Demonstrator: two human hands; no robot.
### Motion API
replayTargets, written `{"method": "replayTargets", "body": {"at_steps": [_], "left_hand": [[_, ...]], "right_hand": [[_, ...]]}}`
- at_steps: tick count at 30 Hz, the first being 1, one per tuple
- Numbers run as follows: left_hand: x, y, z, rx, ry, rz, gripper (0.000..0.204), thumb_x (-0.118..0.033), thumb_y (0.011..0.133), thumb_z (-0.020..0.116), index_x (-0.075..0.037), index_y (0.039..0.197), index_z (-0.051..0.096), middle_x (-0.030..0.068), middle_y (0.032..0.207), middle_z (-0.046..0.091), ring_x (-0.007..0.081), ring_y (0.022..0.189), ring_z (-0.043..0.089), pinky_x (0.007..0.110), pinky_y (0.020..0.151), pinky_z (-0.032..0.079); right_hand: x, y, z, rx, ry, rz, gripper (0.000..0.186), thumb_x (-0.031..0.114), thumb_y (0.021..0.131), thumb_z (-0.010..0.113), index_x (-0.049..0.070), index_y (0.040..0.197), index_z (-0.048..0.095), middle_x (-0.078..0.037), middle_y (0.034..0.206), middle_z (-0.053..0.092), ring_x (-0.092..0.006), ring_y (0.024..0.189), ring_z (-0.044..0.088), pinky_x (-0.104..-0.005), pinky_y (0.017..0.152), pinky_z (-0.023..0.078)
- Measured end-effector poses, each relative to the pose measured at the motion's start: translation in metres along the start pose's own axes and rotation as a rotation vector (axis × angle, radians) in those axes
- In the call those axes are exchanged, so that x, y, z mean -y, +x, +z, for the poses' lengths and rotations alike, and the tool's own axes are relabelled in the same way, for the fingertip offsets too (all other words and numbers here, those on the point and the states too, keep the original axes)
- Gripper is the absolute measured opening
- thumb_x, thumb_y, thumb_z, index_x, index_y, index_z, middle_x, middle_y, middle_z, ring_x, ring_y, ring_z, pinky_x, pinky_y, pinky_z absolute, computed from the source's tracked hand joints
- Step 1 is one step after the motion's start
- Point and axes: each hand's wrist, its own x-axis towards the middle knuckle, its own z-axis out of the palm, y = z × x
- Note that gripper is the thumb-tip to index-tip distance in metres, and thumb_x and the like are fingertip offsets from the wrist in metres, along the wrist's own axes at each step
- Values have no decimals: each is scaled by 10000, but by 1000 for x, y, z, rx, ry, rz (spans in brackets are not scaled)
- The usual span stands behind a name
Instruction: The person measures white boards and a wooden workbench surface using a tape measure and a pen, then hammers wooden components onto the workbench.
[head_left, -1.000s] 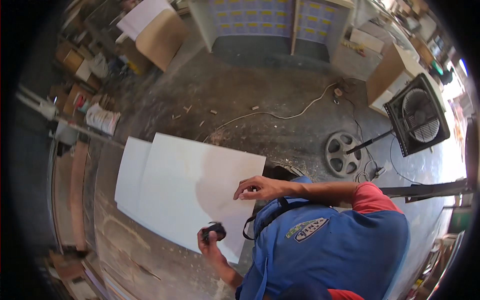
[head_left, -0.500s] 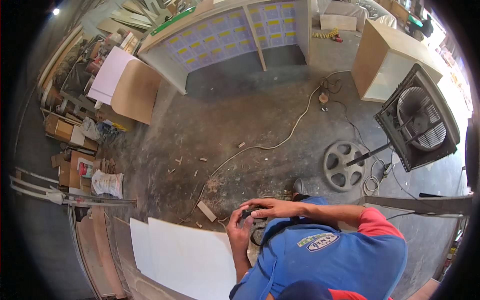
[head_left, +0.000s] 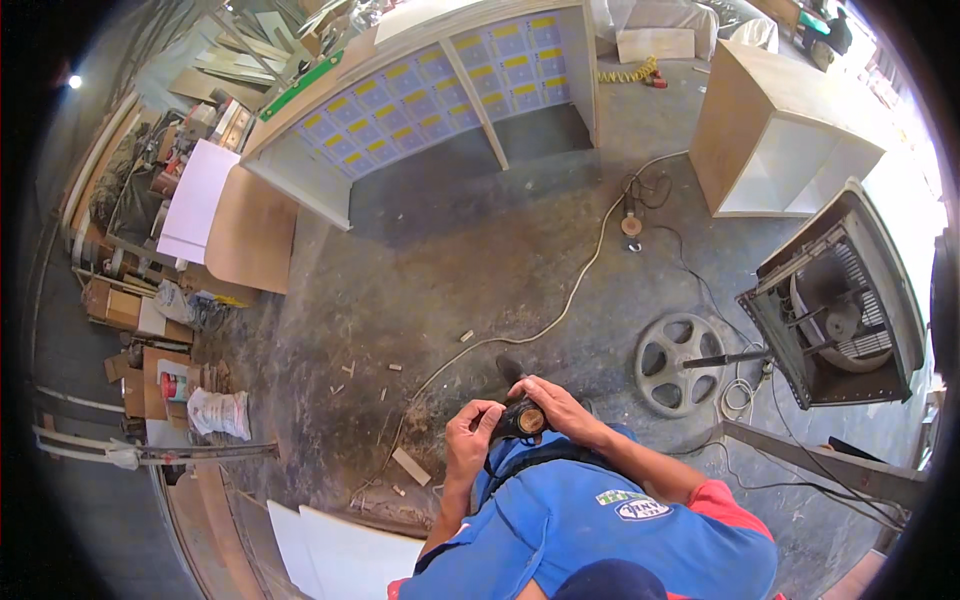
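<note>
Holding: from where I'm watching, the person's right hand (head_left: 560, 405) is curling over a black object (head_left: 528, 418) from above and the right, its fingers bent and mostly closed on it.
Left hand (head_left: 468, 438): it is bending its fingers in toward the thumb at the object's left side; whether it is gripping the object too, I can't tell.
Object: it is sitting between the two hands, just in front of the blue shirt (head_left: 590, 520), with a round brownish end showing.
Boards (head_left: 345, 555): white and flat, they are lying at the lower left, near the left forearm.
Floor (head_left: 450, 265): a pale cable (head_left: 573, 292) is curving across it, and a wood block (head_left: 410, 466) is lying near the cable's lower stretch.
Fan (head_left: 845, 300): it is standing at the right, with a spoked base (head_left: 680, 365) and cords looping beside it.
Cabinet (head_left: 735, 130): it is standing beyond the fan, showing an open front.
Shelf unit (head_left: 420, 100): it is standing at the far side, showing a patterned violet and yellow back.
Sack (head_left: 218, 412): white, it is resting at the left beside some boxes (head_left: 160, 375).
</note>
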Motion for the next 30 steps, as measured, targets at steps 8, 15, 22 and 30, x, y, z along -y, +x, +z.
{"method": "replayTargets", "body": {"at_steps": [8, 15, 22, 30], "left_hand": [[11, 163, 7, 151, -321, -158, 201, -233, 927, 668, -33, 903, 667, -17, 808, 620, 64, 723, 543, 218, 669, 450], [-21, 326, -6, 287, -86, -114, 176, -178, 902, 691, -5, 872, 690, -4, 762, 653, 58, 676, 561, 213, 620, 475], [-36, 477, -23, 617, -244, -321, 146, -175, 921, 653, -33, 910, 618, 6, 809, 611, 88, 737, 591, 284, 729, 518], [-88, 729, -91, 97, -681, 21, 90, -103, 897, 668, -82, 918, 584, 5, 808, 578, 83, 660, 518, 274, 679, 496]], "right_hand": [[48, 108, -52, 74, -184, -35, 614, 238, 742, 826, 63, 1244, 519, -55, 989, 572, -158, 850, 600, -292, 763, 509], [97, 239, -90, 17, -660, -97, 582, 277, 694, 845, 34, 1139, 562, -131, 1042, 635, -239, 991, 626, -334, 865, 492], [122, 316, -149, -269, -1060, -169, 427, 283, 718, 720, 59, 1067, 620, -112, 931, 641, -274, 815, 661, -353, 727, 539], [157, 330, -289, -375, -1069, 124, 402, 261, 806, 570, 164, 1190, 636, -133, 947, 630, -330, 835, 636, -414, 724, 512]]}}
